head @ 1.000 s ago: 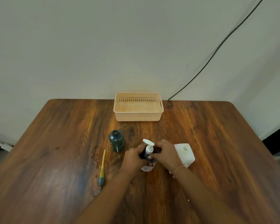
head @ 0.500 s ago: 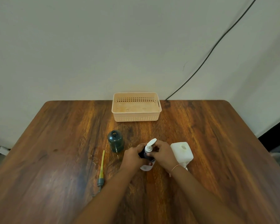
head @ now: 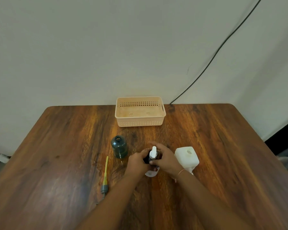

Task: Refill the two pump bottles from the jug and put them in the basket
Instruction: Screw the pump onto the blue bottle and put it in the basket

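Note:
A dark pump bottle with a white label (head: 151,173) stands at the table's middle, mostly hidden by both hands. My left hand (head: 137,161) wraps its body. My right hand (head: 165,159) grips the collar of its white pump head (head: 153,152), whose nozzle points away from me. To the left stands a second dark green bottle (head: 119,146), upright with an open neck and no pump. Its yellow-tubed pump (head: 105,178) lies flat on the table nearer to me. The white jug (head: 187,157) stands uncapped just right of my right hand. The peach basket (head: 140,112) sits empty at the far edge.
A wooden table (head: 223,146) carries everything and ends at a pale wall. A black cable (head: 214,53) runs down the wall to the table's back edge, right of the basket.
The white pump head has turned from pointing left to pointing away from me, under my right hand. Both hands stay on the bottle.

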